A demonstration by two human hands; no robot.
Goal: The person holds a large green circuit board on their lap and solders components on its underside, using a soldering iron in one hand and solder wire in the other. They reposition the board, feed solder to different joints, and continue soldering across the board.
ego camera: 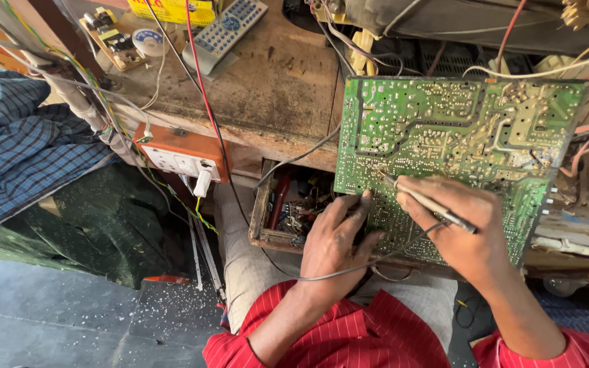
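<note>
A: Progress? 
B: Mid-job, I judge — the thin grey metal soldering probe is touching the solder side of the large green circuit board, propped against the worn wooden bench.

A: Hands? 
B: Right hand is pinching the probe; left hand, fingers loosely curled, is steadying the board's lower edge.

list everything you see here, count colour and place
green printed circuit board: 1, green, propped at the bench edge, right
thin metal soldering tool: 1, grey, tip on the board
worn wooden workbench: 1, brown, top centre
grey remote control: 1, bench top
orange socket box: 1, bench front, left
open wooden drawer: 1, holds small parts, under bench
blue checked cloth: 1, left
red wire: 1, across bench
left hand: fingers touching board's lower edge
right hand: holds the tool
</note>
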